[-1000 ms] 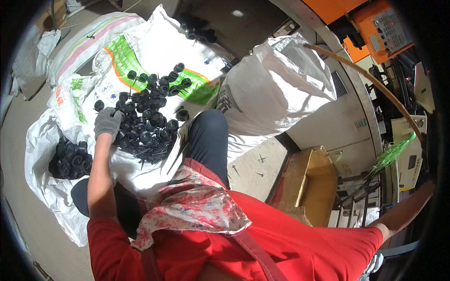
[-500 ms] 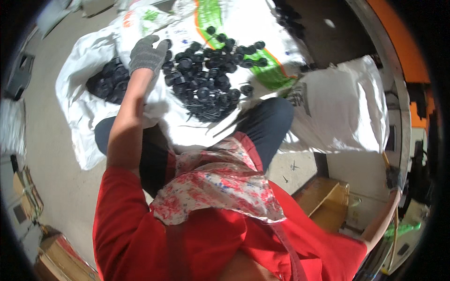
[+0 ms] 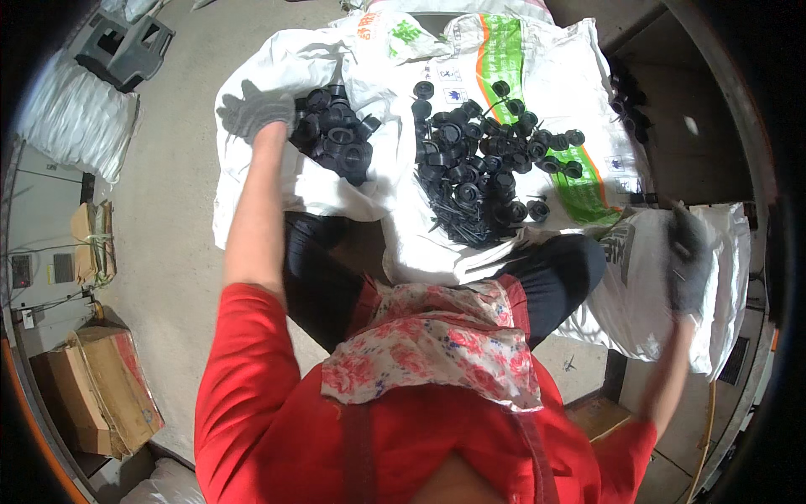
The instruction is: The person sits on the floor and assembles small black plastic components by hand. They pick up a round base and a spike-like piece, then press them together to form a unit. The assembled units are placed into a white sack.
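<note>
My left hand, in a grey knit glove, is held over the rim of a white woven sack with its fingers apart and nothing seen in them. Just right of it, black round plastic caps lie in the sack's mouth. At the right, my gloved right hand is over another white sack; motion blurs its fingers, and whether they hold anything is unclear. Between the hands, a heap of black plastic parts with round heads lies on a flattened printed sack, thin black pieces at its near edge.
My bent legs and a floral apron are at the near side of the heap. A grey plastic stool stands far left, cardboard boxes near left. More black parts lie beyond the printed sack's right edge.
The view has shifted, so the sacks appear farther right. My left hand has moved from the heap's left edge to the left sack's outer rim. My right hand has come into view.
</note>
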### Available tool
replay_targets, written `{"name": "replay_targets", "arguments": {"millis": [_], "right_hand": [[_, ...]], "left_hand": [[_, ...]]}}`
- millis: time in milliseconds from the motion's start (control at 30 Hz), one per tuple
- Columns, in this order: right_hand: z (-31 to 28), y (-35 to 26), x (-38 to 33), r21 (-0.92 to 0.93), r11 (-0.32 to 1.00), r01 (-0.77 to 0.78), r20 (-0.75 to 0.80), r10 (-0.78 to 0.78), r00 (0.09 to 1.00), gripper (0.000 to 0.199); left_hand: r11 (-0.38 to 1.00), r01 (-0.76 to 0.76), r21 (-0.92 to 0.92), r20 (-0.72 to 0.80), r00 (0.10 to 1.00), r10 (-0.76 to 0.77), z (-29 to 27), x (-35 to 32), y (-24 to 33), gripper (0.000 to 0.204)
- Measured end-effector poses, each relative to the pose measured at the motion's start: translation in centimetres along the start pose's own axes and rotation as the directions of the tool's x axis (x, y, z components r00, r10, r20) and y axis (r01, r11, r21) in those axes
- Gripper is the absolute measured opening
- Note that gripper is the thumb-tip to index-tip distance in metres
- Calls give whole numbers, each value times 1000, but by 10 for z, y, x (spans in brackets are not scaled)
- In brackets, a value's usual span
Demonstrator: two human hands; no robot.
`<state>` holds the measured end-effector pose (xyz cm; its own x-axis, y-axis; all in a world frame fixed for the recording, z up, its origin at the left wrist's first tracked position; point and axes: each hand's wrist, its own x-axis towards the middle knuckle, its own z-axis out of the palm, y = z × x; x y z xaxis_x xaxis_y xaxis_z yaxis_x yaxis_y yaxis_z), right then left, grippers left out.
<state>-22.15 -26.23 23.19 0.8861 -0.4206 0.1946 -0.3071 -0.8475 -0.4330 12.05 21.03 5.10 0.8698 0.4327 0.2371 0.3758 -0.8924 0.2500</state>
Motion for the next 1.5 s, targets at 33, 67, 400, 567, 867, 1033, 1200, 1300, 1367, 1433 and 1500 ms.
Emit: {"name": "replay_targets", "arguments": {"millis": [33,67,400,567,867,1033,1200,1300,1367,1433,1500], "right_hand": [[52,-31,21,87,993,82,89,-89,992,43],[95,-61,36,106,980,166,177,-183,967,45],[412,-212,170,-13,1000,-28,538,31,842,94],[467,-220,175,-131,820,558,449,-453,771,25],[361,-305,336,-325,774,543,-198,-617,762,31],[304,-232,352,-102,806,583,-244,-588,771,24],[389,-173,289,-305,731,610,237,-562,792,21],[371,-176,254,192,979,65,244,-111,963,39],[355,-178,235,57,962,268,48,-270,962,45],[348,-187,193,-104,769,631,44,-630,776,39],[356,-200,161,-38,687,726,273,-691,669,34]], "left_hand": [[996,57,64,102,993,-64,7,14,-18,93],[990,55,128,157,985,-76,23,21,-33,94],[951,229,-207,359,922,-144,138,9,-188,65],[406,671,-621,605,739,-296,156,21,-190,40],[676,-190,-712,25,955,294,-105,229,-201,32],[567,-128,-814,130,911,392,-126,193,-164,33],[325,486,-811,545,830,117,-44,95,-109,35],[480,485,-731,589,803,87,-29,71,-90,31],[406,525,-748,612,783,114,-25,65,-77,32],[278,581,-765,637,746,192,-11,63,-82,31],[131,563,-816,573,759,310,5,53,-85,31]]}}
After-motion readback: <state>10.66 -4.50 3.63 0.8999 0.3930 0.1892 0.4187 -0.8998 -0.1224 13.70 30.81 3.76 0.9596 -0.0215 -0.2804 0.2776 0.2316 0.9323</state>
